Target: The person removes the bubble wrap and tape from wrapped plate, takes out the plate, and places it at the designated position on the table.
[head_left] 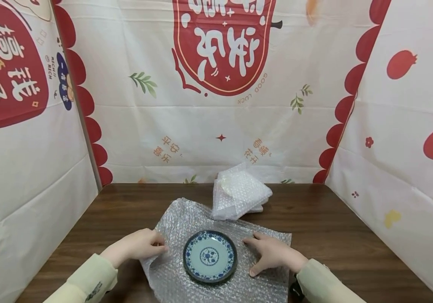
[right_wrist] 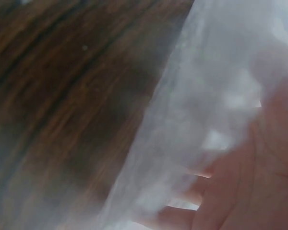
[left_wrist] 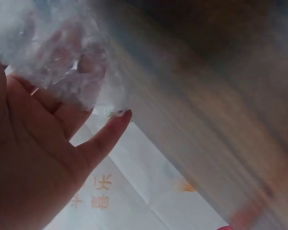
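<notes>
A round blue-and-white plate (head_left: 209, 257), face up with a floral rim and centre motif, lies on a spread sheet of bubble wrap (head_left: 186, 219). My left hand (head_left: 140, 245) touches the sheet's left edge. In the left wrist view its fingers (left_wrist: 103, 141) look extended, partly hidden behind the bubble wrap (left_wrist: 53, 52). To the right of the plate, my right hand (head_left: 273, 253) rests on the sheet with thumb and fingers spread. The bubble wrap (right_wrist: 182, 115) partly covers that hand's fingers in the blurred right wrist view. Neither hand touches the plate.
Behind the spread sheet, a stack of folded bubble wrap (head_left: 240, 191) stands near the back of the dark wooden table (head_left: 133, 206). White printed cloth (head_left: 216, 118) walls in the table at the back and on both sides.
</notes>
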`<state>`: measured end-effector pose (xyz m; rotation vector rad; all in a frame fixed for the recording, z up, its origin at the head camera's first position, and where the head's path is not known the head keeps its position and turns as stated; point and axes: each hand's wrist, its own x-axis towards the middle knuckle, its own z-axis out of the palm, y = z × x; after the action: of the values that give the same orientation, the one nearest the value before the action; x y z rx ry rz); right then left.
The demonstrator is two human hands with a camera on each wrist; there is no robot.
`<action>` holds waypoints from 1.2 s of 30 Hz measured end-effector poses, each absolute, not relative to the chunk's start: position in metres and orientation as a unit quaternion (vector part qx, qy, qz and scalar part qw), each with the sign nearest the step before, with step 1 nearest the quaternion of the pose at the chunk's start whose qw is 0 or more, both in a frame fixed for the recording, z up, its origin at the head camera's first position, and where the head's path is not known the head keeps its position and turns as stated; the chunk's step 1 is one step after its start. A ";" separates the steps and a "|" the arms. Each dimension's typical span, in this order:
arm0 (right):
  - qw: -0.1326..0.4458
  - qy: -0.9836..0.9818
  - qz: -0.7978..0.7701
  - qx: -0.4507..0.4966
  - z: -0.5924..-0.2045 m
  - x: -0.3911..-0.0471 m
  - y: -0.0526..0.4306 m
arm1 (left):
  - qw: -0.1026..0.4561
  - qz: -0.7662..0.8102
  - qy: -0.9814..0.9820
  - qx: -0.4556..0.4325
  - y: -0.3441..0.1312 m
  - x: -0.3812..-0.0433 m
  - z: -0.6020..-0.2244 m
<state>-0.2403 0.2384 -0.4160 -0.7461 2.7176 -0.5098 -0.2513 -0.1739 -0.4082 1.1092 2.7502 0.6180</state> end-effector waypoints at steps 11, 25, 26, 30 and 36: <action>0.147 0.938 -0.175 -0.259 -0.413 -0.241 0.239 | 0.096 0.207 0.920 0.318 -0.184 -0.238 -0.409; 0.144 0.901 -0.265 -0.311 -0.411 -0.258 0.213 | 0.159 0.159 0.930 0.289 -0.179 -0.241 -0.413; 0.156 0.894 -0.287 -0.306 -0.411 -0.259 0.211 | 0.167 0.162 0.930 0.284 -0.179 -0.241 -0.412; 0.216 0.867 -0.374 -0.248 -0.416 -0.263 0.208 | 0.181 0.170 0.929 0.275 -0.176 -0.243 -0.410; 0.274 0.832 -0.447 -0.182 -0.423 -0.268 0.210 | 0.174 0.151 0.939 0.254 -0.166 -0.239 -0.408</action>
<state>-0.2683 0.2105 -0.4230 -0.4893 2.2365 -1.2016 -0.2393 -0.1661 -0.4079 0.7197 2.6633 0.4271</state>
